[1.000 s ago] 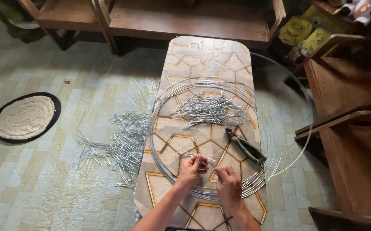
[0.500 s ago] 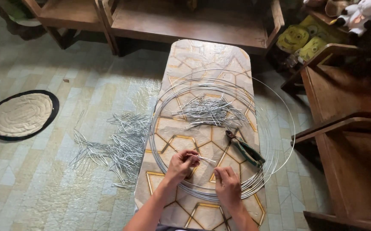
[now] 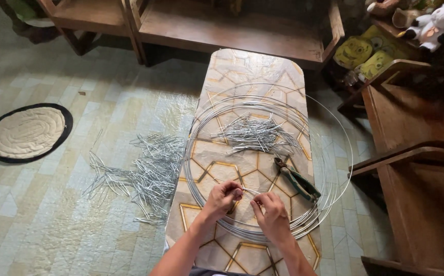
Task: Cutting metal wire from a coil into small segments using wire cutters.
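My left hand (image 3: 223, 197) and right hand (image 3: 269, 213) meet low on the bench (image 3: 242, 66), each grip pinched narrow on one end of a short piece of wire (image 3: 247, 191), which spans the small gap between my fingertips so I can work it with both thumbs. The piece sits just inside the big wire coil (image 3: 263, 163), at about six o'clock on its ring, the coil lying flat so loops stay put. Green-handled pliers (image 3: 296, 179) rest at two o'clock from my right hand, within easy reach. A heap of cut wire pieces (image 3: 255, 134) lies at twelve o'clock inside the coil; a larger pile of wire pieces (image 3: 140, 171) spreads on the floor at nine o'clock, beyond it an oval mat (image 3: 26, 132).
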